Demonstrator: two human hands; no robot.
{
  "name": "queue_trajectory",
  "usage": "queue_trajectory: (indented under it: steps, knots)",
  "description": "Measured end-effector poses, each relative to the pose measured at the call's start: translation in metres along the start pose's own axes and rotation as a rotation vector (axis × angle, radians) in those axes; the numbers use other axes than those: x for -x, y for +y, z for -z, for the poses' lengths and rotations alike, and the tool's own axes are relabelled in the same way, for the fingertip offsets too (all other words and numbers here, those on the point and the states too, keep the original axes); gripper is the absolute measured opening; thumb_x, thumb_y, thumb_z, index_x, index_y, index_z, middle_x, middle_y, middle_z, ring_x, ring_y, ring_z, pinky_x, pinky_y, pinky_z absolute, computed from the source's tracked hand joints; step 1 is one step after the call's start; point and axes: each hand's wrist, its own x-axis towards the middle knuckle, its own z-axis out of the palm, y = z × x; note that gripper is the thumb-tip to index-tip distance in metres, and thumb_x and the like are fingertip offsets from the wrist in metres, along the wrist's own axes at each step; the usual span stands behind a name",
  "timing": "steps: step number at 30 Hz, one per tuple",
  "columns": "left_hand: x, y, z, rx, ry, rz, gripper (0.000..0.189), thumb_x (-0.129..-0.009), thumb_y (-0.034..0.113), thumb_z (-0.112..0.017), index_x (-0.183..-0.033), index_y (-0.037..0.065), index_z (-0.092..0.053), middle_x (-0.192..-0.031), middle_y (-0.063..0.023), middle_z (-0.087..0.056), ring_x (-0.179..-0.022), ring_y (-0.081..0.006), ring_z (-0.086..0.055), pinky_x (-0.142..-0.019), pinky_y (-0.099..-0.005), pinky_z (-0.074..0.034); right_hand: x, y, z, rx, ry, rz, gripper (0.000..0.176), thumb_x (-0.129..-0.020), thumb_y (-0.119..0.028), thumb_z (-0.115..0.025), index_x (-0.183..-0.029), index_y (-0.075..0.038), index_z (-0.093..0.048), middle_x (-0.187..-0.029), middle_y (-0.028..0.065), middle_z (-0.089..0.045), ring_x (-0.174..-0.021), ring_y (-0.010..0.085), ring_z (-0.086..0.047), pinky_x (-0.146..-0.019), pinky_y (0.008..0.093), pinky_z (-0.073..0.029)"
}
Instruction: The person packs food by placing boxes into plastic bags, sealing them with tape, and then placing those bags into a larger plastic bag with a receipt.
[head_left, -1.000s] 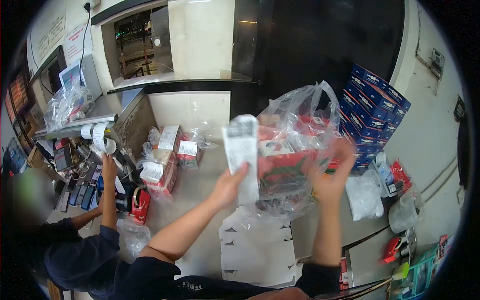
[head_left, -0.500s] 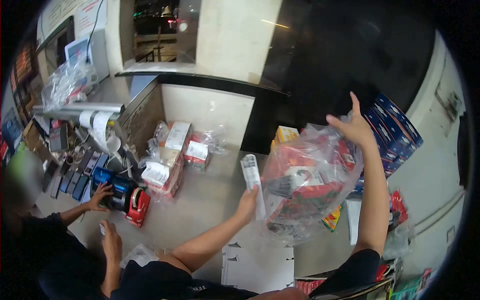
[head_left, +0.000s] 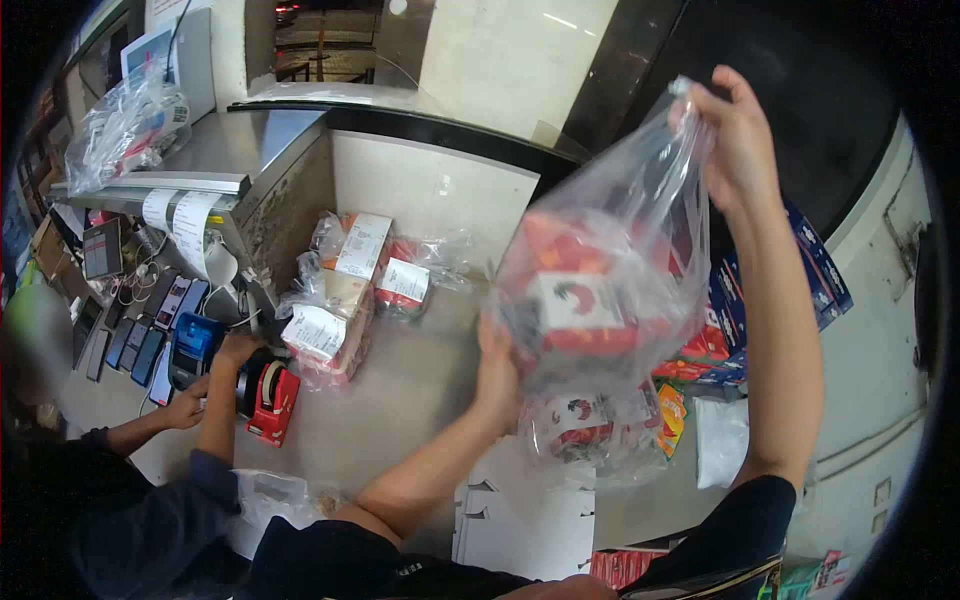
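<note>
My right hand [head_left: 735,140] is raised at the upper right, fingers closed on the gathered top of a clear plastic bag [head_left: 640,210]. Inside the hanging bag is a red and white printed box [head_left: 580,300]. Against the bag's lower left side rests my left hand [head_left: 497,375]; its fingers are mostly hidden by the plastic, and no paper slip shows in it. Under the raised bag sits another clear bag with a similar red and white box [head_left: 580,415].
Bagged boxes with receipts [head_left: 345,300] stand left of centre. Beside them are a red tape dispenser [head_left: 270,400] and several phones [head_left: 150,350]. A co-worker's hands [head_left: 195,400] are at the left. Flat white cardboard [head_left: 525,520] lies in front; blue boxes [head_left: 780,280] stand right.
My right hand has gripped the bag's top and raised it. My left hand has moved against the bag's side, and its paper slip is out of sight. The co-worker's hands have shifted.
</note>
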Motion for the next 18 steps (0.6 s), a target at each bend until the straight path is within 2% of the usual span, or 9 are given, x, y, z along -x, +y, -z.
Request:
queue_trajectory:
  steps: [1,3,5,6,9,11,12,16,18]
  knots:
    - [-0.011,0.020,0.004,-0.120,0.037,-0.059,0.044,-0.094,0.038,-0.033,-0.127,0.010,-0.038,-0.117,-0.0080,-0.050,-0.108,-0.0233,-0.048,-0.093,-0.0391,-0.039,0.001,-0.006,-0.006,-0.027,0.025,0.021,0.037,-0.080,0.003,-0.048,-0.114,-0.002,-0.032,-0.078,0.0122,-0.054,-0.065,0.0199,-0.056,-0.061,0.0325,-0.051]
    - [-0.042,0.055,0.022,-0.220,0.008,-0.215,0.044,-0.095,0.035,-0.032,-0.127,0.006,-0.038,-0.117,-0.0094,-0.051,-0.108,-0.0218,-0.049,-0.094,-0.0361,-0.037,0.005,-0.002,-0.007,0.005,0.074,-0.035,0.031,-0.084,0.002,-0.046,-0.111,-0.007,-0.035,-0.083,0.0107,-0.055,-0.072,0.0173,-0.057,-0.065,0.0288,-0.050]
    - [-0.048,0.088,0.017,-0.295,-0.009,-0.334,0.043,-0.094,0.032,-0.034,-0.125,0.003,-0.039,-0.117,-0.0105,-0.051,-0.107,-0.0213,-0.049,-0.095,-0.0341,-0.036,0.007,0.013,-0.007,-0.019,-0.008,-0.192,0.029,-0.079,0.004,-0.049,-0.105,-0.005,-0.040,-0.082,0.0126,-0.054,-0.072,0.0219,-0.057,-0.069,0.0362,-0.053]
    - [-0.067,0.091,0.032,-0.308,-0.011,-0.336,0.043,-0.094,0.032,-0.034,-0.125,0.003,-0.039,-0.117,-0.0105,-0.051,-0.107,-0.0213,-0.049,-0.095,-0.0341,-0.036,0.004,0.033,-0.004,-0.066,-0.037,-0.222,0.026,-0.078,0.004,-0.050,-0.101,-0.007,-0.043,-0.085,0.0119,-0.053,-0.074,0.0215,-0.056,-0.068,0.0357,-0.053]
    - [-0.140,0.072,0.091,-0.432,0.003,-0.437,0.042,-0.094,0.031,-0.034,-0.124,0.002,-0.041,-0.117,-0.0101,-0.051,-0.108,-0.0198,-0.049,-0.095,-0.0318,-0.035,-0.001,0.092,-0.009,-0.129,0.026,-0.285,0.025,-0.076,0.004,-0.050,-0.097,-0.009,-0.043,-0.083,0.0093,-0.052,-0.069,0.0194,-0.055,-0.062,0.0336,-0.053]
    - [-0.162,0.052,0.116,-0.543,-0.007,-0.414,0.047,-0.096,0.026,-0.033,-0.135,-0.001,-0.027,-0.132,-0.0146,-0.039,-0.120,-0.0212,-0.039,-0.099,-0.0310,-0.029,-0.001,0.132,-0.006,-0.130,0.044,-0.291,0.023,-0.077,0.004,-0.048,-0.094,-0.009,-0.043,-0.080,0.0076,-0.051,-0.066,0.0183,-0.055,-0.060,0.0336,-0.053]
    - [-0.173,0.036,0.128,-0.539,-0.012,-0.417,0.047,-0.096,0.026,-0.033,-0.135,-0.001,-0.027,-0.132,-0.0146,-0.039,-0.120,-0.0212,-0.039,-0.099,-0.0310,-0.029,-0.001,0.155,-0.002,-0.159,0.041,-0.310,0.020,-0.077,0.003,-0.048,-0.092,-0.010,-0.042,-0.080,0.0068,-0.051,-0.065,0.0175,-0.055,-0.059,0.0334,-0.053]
    - [-0.203,-0.044,0.171,-0.272,0.073,-0.376,0.049,-0.096,0.028,-0.033,-0.133,-0.002,-0.029,-0.132,-0.0138,-0.039,-0.120,-0.0220,-0.039,-0.100,-0.0319,-0.028,0.015,0.226,-0.009,-0.265,0.053,-0.346,0.019,-0.079,0.003,-0.047,-0.091,-0.011,-0.042,-0.074,0.0055,-0.051,-0.062,0.0167,-0.055,-0.056,0.0315,-0.051]
    - [-0.203,-0.055,0.171,-0.207,0.096,-0.374,0.049,-0.096,0.029,-0.033,-0.133,-0.002,-0.029,-0.132,-0.0136,-0.039,-0.120,-0.0222,-0.038,-0.101,-0.0322,-0.028,0.023,0.252,-0.015,-0.309,0.036,-0.368,0.017,-0.081,0.001,-0.048,-0.091,-0.012,-0.043,-0.071,0.0037,-0.051,-0.061,0.0153,-0.054,-0.057,0.0312,-0.050]
